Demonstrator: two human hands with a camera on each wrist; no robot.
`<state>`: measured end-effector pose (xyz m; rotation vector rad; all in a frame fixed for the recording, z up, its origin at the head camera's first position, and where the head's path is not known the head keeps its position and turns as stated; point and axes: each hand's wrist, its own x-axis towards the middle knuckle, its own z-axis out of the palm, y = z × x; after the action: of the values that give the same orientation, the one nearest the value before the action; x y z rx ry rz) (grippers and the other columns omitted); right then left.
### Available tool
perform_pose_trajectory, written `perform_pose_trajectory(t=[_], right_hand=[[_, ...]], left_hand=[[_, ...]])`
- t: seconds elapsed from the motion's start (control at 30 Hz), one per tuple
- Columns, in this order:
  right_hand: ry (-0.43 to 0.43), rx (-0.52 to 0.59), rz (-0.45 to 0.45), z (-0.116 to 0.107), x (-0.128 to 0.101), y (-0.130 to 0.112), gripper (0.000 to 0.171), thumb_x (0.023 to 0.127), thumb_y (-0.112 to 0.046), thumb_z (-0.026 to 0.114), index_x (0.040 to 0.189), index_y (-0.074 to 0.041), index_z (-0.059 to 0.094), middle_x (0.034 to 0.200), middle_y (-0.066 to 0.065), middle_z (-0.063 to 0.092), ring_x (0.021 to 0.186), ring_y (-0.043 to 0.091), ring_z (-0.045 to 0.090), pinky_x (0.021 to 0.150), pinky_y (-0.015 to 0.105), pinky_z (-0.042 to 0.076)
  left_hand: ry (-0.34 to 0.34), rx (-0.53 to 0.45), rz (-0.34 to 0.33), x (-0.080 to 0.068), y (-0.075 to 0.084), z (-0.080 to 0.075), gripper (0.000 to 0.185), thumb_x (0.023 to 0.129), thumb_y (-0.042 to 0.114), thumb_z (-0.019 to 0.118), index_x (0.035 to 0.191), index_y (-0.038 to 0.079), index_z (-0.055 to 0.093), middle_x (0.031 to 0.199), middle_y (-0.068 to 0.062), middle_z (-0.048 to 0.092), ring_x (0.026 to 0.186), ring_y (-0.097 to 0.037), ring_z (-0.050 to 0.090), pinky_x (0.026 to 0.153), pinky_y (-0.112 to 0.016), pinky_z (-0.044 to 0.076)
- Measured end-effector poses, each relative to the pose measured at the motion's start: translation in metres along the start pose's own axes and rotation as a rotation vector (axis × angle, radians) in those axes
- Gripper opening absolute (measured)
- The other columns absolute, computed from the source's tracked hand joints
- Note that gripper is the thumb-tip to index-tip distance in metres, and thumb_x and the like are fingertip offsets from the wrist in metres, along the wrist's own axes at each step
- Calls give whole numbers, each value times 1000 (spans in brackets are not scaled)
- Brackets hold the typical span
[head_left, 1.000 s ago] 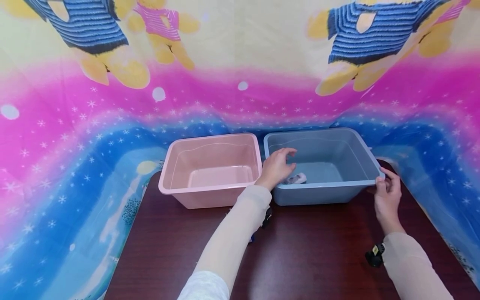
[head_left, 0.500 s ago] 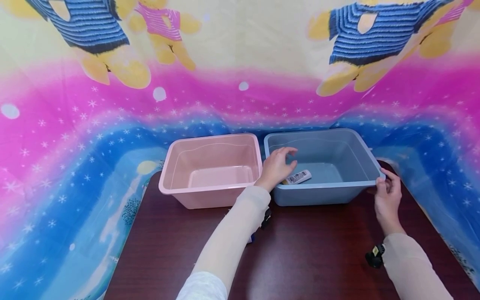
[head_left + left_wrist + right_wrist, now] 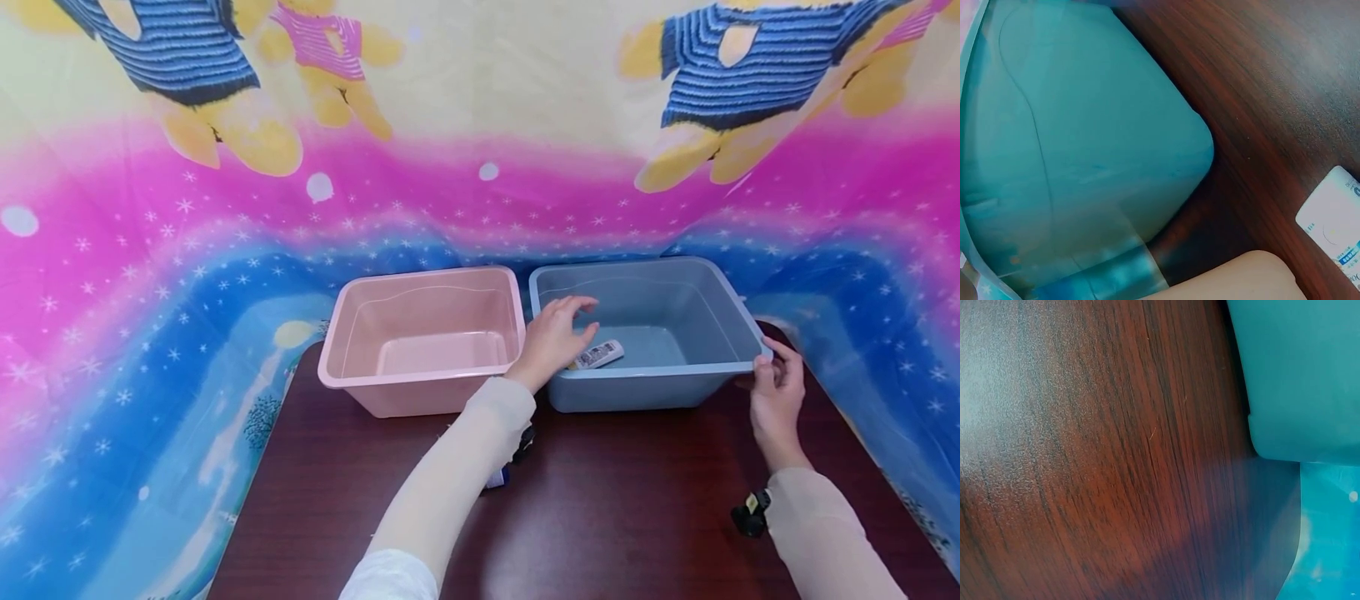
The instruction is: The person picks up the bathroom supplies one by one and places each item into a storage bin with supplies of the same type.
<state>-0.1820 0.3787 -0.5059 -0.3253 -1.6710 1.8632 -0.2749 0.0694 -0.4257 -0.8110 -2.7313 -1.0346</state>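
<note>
In the head view, a blue-grey plastic basin (image 3: 660, 392) stands on the right of the table. Inside its front left corner lies a small white bottle (image 3: 600, 354) with a printed label, its left end hidden behind my left hand. My left hand (image 3: 551, 342) hovers over that corner, fingers spread in a loose curve, with nothing in them. At the basin's front right corner my right hand (image 3: 777, 396) pinches the rim between thumb and fingers. The wrist views mostly show the basin's outer wall (image 3: 1104, 125) and the table.
A pink plastic basin (image 3: 420, 381) stands close on the left. A white item with blue print (image 3: 1332, 219) lies on the dark wood table (image 3: 637, 500), mostly hidden by my left forearm in the head view. Printed cloth (image 3: 480, 200) hangs behind.
The white bottle has shifted right and settled in the basin, its label now visible. My left forearm has drifted slightly left, uncovering more of a blue-ended item. The right hand stays on the rim.
</note>
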Motion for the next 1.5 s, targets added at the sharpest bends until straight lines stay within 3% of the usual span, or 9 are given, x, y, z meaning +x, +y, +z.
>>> perform_pose_trajectory(t=[0.57,0.8,1.07,1.3,1.5], right_hand=[[11,-3,-20,-4,-1,4,35,102,-14,54,137,-10,53,117,2,56,95,11,55,67,13,49],[6,-8,-19,0,-1,4,35,103,-14,53,138,-10,53,118,3,56,97,12,56,70,15,50],[-4,14,-31,3,-3,3,36,103,-10,52,138,-7,51,120,4,55,101,15,54,72,16,50],[-6,25,-27,2,-7,-5,35,102,-10,53,137,-7,53,116,3,57,95,11,55,69,13,49],[6,8,-18,1,-2,2,34,103,-13,53,137,-10,53,118,2,56,96,11,56,71,15,50]], left_hand=[[35,-12,79,-19,8,-6,37,97,33,63,132,24,63,127,10,62,113,-8,55,89,-24,46],[83,-22,117,-25,6,-14,34,97,33,63,130,26,64,126,10,63,115,-7,55,91,-24,46],[122,-43,175,-42,5,-19,32,96,28,65,128,21,66,123,7,65,113,-7,56,94,-21,44],[173,-37,225,-55,6,-21,29,95,27,67,124,20,68,118,8,67,106,-7,57,89,-20,44],[179,-52,242,-65,4,-27,29,95,25,67,123,18,69,117,7,67,109,-9,58,92,-22,45]])
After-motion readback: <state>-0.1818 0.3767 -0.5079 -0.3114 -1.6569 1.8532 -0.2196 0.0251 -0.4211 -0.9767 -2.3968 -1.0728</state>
